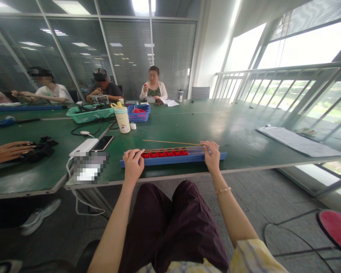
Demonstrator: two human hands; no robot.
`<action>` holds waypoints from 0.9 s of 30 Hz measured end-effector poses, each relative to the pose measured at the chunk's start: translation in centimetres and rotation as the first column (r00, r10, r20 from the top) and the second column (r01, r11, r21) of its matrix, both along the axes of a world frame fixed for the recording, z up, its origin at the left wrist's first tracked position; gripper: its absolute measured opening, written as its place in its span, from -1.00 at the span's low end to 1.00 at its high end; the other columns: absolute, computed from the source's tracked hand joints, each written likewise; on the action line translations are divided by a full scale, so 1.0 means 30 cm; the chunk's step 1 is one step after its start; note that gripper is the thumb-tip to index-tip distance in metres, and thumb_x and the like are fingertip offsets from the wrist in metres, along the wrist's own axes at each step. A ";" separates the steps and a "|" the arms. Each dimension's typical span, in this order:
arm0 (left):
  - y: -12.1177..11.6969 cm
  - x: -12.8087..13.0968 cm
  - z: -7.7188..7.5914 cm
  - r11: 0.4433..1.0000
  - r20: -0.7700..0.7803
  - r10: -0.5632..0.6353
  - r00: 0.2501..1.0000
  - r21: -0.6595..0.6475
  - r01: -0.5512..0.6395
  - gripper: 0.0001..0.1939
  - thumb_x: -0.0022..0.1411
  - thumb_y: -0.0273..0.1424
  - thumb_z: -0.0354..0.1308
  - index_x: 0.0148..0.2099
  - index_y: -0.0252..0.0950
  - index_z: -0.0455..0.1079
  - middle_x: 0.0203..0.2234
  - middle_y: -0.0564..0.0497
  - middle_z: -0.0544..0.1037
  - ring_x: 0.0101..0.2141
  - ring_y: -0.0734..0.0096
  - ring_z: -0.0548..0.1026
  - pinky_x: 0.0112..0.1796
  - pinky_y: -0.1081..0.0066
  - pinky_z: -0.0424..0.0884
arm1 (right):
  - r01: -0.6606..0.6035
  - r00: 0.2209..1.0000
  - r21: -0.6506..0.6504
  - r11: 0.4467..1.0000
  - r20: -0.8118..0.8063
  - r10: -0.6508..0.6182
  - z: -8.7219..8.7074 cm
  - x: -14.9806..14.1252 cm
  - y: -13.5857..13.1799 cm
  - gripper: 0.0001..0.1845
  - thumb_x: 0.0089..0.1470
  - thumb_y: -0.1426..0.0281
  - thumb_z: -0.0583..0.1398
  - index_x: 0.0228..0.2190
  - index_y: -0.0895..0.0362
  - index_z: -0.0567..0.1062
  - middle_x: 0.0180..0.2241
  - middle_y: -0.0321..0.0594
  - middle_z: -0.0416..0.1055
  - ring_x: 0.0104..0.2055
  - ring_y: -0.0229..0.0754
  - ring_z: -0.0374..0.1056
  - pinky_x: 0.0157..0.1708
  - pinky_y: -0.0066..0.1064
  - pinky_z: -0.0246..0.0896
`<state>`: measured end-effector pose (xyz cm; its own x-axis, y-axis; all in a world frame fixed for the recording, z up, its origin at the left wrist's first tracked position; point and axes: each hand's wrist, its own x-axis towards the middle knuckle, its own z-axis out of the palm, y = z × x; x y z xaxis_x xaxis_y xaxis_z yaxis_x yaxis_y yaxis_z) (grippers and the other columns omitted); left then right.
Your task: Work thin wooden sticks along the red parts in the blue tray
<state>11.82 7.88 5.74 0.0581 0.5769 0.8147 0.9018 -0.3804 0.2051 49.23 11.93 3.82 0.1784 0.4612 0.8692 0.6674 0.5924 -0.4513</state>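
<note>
A long blue tray-like channel point(173, 159) lies along the table's near edge, with a row of small red pieces point(165, 154) set in its left and middle part. At its left end my left hand point(133, 162) is closed with bent fingers beside the first red piece; what it grips is hidden. Over the channel's right part, my right hand point(211, 154) is closed on thin tan sticks. One thin stick point(170, 142) slants away toward the left behind the channel, while another runs along the top of the red pieces toward my left hand.
Left of the channel are a phone point(104, 143), a white power bank point(83, 146) and cables. Farther back stand a cup point(122, 120), a green basket point(88, 115) and a blue basket point(139, 115). A clipboard point(298, 142) lies right. A co-worker's hand point(13, 152) is left; other people sit beyond.
</note>
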 end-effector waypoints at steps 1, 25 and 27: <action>0.000 0.000 0.000 1.000 -0.001 0.003 1.000 -0.001 -0.003 -0.64 0.27 -0.48 0.01 0.01 -0.18 0.53 -0.13 -0.11 0.53 -0.04 0.11 0.32 0.01 0.11 0.26 | 0.013 1.000 0.006 1.000 -0.018 -0.012 -0.001 0.001 0.000 -0.69 0.30 0.24 0.06 -0.25 0.03 0.59 -0.19 -0.15 0.58 0.01 -0.01 0.37 0.11 -0.03 0.22; -0.001 0.004 0.006 0.998 0.054 0.062 0.997 0.014 -0.063 -0.57 0.26 -0.46 0.00 0.17 -0.30 0.36 -0.02 -0.21 0.43 0.02 0.05 0.28 0.12 0.05 0.23 | 0.000 0.997 0.011 1.000 0.078 -0.001 -0.005 -0.007 0.008 -0.72 0.30 0.32 0.04 -0.28 0.01 0.55 -0.20 -0.17 0.56 -0.01 -0.01 0.32 0.11 -0.04 0.18; 0.000 0.003 0.004 0.998 0.041 0.062 0.997 0.010 -0.063 -0.58 0.25 -0.47 0.01 0.13 -0.26 0.41 0.00 -0.20 0.42 0.03 0.05 0.27 0.12 0.05 0.23 | -0.004 0.997 0.001 1.000 0.082 0.004 -0.004 -0.008 0.009 -0.71 0.30 0.32 0.04 -0.29 0.02 0.55 -0.20 -0.17 0.56 -0.02 -0.01 0.33 0.10 -0.05 0.17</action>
<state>11.92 7.87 5.87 -0.0110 0.5691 0.8222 0.9150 -0.3259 0.2379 49.00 12.19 3.69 0.1050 0.4604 0.8815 0.6998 0.5956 -0.3944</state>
